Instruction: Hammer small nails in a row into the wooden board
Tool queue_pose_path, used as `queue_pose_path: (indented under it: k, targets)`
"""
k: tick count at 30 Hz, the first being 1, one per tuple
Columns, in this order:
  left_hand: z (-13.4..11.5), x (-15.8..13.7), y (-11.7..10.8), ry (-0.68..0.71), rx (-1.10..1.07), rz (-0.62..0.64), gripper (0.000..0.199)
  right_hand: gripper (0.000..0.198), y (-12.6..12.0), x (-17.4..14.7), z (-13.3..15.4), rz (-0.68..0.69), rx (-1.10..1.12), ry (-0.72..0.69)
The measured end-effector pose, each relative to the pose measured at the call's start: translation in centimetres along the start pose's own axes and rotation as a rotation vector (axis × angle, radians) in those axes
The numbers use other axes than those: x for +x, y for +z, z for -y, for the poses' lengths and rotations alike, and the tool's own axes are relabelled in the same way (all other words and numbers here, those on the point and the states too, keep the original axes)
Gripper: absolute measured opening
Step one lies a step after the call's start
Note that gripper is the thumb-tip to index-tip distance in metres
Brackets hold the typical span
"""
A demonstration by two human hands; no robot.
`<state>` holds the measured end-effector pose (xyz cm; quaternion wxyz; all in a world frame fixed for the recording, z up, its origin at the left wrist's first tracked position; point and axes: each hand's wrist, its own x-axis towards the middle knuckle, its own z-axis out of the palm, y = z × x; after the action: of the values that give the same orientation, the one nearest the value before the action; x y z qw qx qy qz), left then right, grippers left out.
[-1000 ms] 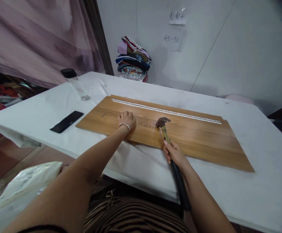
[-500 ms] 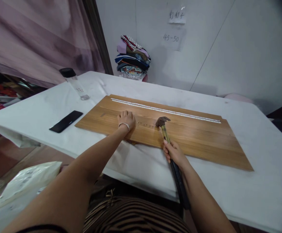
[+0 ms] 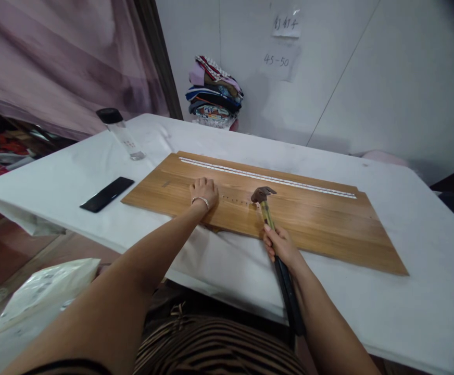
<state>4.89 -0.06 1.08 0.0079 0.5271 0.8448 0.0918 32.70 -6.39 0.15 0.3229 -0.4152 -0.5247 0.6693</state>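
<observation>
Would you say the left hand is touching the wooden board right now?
Touching. In the head view the left hand rests curled, knuckles up, directly on the wooden board, with no gap visible beneath it; its wrist crosses the board's near edge.

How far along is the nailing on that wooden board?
Done: a short row of small nails already sits in the wooden board, running from the left hand toward the hammer head. In hand: the right hand grips the hammer, its head at the row's right end, while the left hand rests closed on the board. Left: the board to the right of the hammer shows no nails in that row.
</observation>
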Motion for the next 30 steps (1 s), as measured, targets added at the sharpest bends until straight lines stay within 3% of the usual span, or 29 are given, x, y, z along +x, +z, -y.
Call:
queue_pose_path:
  k: [30]
  targets:
    - [0.03, 0.0, 0.02, 0.001, 0.033, 0.004, 0.046, 0.052, -0.08, 0.12, -0.29, 0.001, 0.003, -0.009]
